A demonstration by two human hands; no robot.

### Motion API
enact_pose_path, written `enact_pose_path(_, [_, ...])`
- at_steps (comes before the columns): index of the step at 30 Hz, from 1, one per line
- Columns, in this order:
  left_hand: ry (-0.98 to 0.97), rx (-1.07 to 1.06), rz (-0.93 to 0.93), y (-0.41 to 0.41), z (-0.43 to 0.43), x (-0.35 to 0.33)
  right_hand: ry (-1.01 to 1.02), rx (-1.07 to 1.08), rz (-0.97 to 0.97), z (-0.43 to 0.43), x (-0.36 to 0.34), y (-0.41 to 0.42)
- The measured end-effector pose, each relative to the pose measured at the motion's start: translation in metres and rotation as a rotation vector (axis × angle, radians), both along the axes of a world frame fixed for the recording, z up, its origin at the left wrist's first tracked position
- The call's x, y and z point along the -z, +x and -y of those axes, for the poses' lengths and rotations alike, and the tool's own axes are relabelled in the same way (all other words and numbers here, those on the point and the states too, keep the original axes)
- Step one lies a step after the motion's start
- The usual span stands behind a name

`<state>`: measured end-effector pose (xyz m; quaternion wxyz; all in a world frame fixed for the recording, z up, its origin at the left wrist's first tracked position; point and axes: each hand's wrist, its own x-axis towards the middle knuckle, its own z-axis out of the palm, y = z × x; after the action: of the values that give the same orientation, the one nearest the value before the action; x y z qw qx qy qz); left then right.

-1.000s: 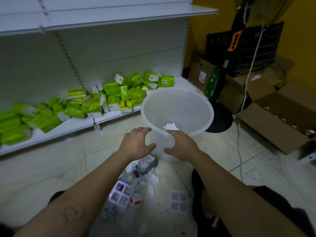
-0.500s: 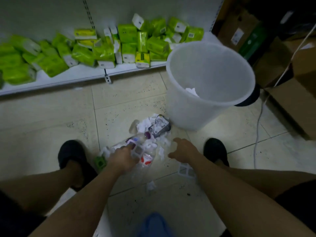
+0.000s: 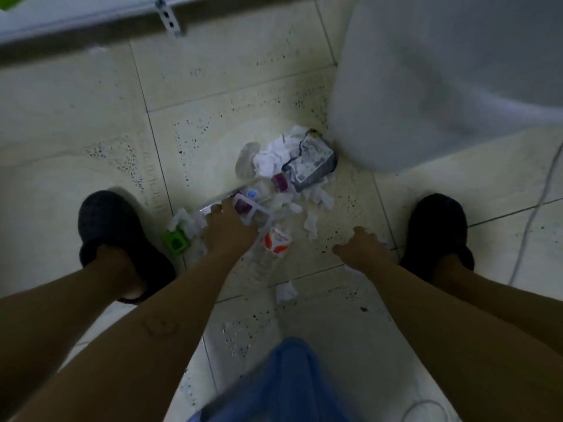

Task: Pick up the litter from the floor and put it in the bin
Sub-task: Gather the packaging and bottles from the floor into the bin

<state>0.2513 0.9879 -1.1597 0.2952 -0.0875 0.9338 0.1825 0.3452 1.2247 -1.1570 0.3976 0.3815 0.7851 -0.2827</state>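
The translucent white bin (image 3: 426, 86) stands on the floor at the upper right. Litter lies in front of it: crumpled tissue (image 3: 271, 156), a silver wrapper (image 3: 310, 162), a clear bottle with a purple cap (image 3: 280, 182), a bottle with a red and white label (image 3: 275, 242), a small green box (image 3: 175, 242) and a tissue scrap (image 3: 285, 292). My left hand (image 3: 228, 229) is down in the pile, fingers curled over a white plastic grid holder (image 3: 253, 210). My right hand (image 3: 362, 248) is low over the floor with fingers spread; what lies under it is hidden.
My feet in black slippers (image 3: 103, 226) (image 3: 435, 233) flank the pile. A white cable (image 3: 533, 214) runs along the floor at the right. The shelf's bottom edge (image 3: 91, 22) crosses the top. Blue fabric (image 3: 289, 385) hangs at the bottom.
Both hands left the bin's rim and went down to the litter. The view tilted down, so the shelf goods dropped out of sight. The left hand stays on the grid holder.
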Motion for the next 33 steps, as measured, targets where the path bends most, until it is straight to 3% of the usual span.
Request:
enact_pose_path(3, [-0.073, -0.008, -0.110, 0.002, 0.000, 0.018, 0.007, 0.182, -0.013, -0.003, 0.022, 0.014])
enact_pose_path(7, [-0.177, 0.156, -0.221, -0.005, 0.011, 0.036, 0.094, -0.044, 0.119, 0.006, 0.039, 0.027])
enact_pose_path(14, [-0.081, 0.113, -0.245, -0.013, 0.015, 0.041, 0.174, -0.278, -0.271, 0.033, 0.043, 0.038])
enact_pose_path(17, [-0.080, 0.144, -0.240, -0.015, 0.014, 0.036, 0.294, -0.187, -0.342, 0.026, 0.044, 0.036])
enact_pose_path(20, [-0.013, 0.104, -0.244, -0.012, 0.003, 0.022, 0.322, -0.043, -0.230, 0.012, 0.046, 0.032])
enact_pose_path(25, [0.275, 0.079, -0.201, -0.002, -0.039, 0.001, 0.317, -0.009, -0.129, 0.000, 0.049, 0.027])
enact_pose_path(30, [0.341, 0.140, -0.174, 0.001, -0.057, -0.007, 0.125, 0.296, -0.166, -0.004, 0.057, 0.028])
enact_pose_path(33, [0.332, 0.163, -0.171, 0.001, -0.055, -0.008, 0.128, 0.268, -0.151, -0.007, 0.058, 0.032])
